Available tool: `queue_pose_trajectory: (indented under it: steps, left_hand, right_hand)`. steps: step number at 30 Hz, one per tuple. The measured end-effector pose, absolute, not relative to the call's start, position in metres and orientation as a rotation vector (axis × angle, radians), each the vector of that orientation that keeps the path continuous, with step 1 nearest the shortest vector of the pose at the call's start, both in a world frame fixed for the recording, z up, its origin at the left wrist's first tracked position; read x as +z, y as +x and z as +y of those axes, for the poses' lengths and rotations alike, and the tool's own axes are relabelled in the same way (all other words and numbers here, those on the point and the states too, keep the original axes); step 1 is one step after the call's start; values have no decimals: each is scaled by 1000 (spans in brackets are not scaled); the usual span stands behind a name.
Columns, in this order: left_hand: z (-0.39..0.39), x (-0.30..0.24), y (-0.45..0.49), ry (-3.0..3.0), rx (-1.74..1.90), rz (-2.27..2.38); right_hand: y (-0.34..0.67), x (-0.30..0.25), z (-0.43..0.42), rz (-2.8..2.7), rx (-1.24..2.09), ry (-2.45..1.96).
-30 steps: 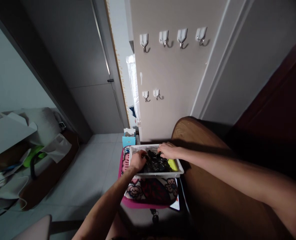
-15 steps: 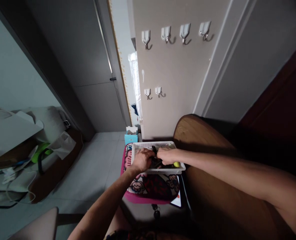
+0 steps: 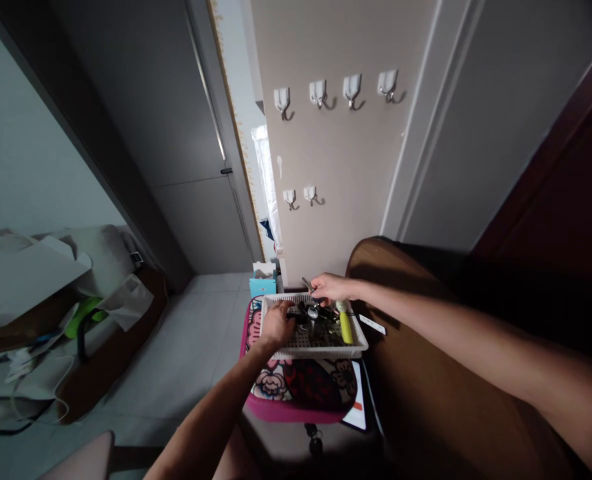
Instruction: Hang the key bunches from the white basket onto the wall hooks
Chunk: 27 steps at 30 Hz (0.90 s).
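Observation:
A white slotted plastic basket (image 3: 276,303) sits on a pink floral cushion (image 3: 296,390) below me. Inside lie several small dark and metal items and a yellow-handled tool (image 3: 345,327). My right hand (image 3: 330,288) hovers over the basket's far edge, fingers pinched on a small metal piece (image 3: 307,285) that sticks up to the left. My left hand (image 3: 276,323) rests in the basket's left part, fingers curled among the dark items; what they hold, if anything, is hidden.
A wall straight ahead carries two rows of white hooks (image 3: 317,93). A brown rounded table (image 3: 426,373) lies to the right. A blue box (image 3: 263,285) stands behind the basket. Cluttered furniture and bags (image 3: 51,300) fill the left side, with tiled floor between.
My right hand has risen from the middle of the basket to its far edge, lifting a small metal piece. The yellow-handled tool now lies uncovered. My left hand stayed in the basket's left part.

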<state>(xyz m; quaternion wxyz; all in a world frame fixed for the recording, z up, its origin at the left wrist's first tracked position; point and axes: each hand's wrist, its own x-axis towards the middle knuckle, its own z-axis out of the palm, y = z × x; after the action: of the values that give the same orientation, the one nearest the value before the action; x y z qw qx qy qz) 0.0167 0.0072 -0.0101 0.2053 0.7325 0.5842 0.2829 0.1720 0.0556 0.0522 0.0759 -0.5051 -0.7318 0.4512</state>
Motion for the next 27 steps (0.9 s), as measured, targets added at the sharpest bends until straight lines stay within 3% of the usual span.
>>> queue_pose_trajectory:
  steps: [6,11,16,20,27]
  left_hand:
    - [8,2,42,1548,980,1234]
    - [12,2,49,1038,1166,1030]
    - [15,4,48,822,1142,864]
    - [16,11,45,716,1182,843]
    - [20,13,43,608,1255,781]
  right_hand:
    - [166,56,51,-1915,1589,-1255]
    - [168,57,56,-1760,1518,-1274]
    - [174,59,63,-1862,1313,-1367]
    - [178,57,66,-2135,872,-1481]
    - [170,50,53,-2578,543,-1125]
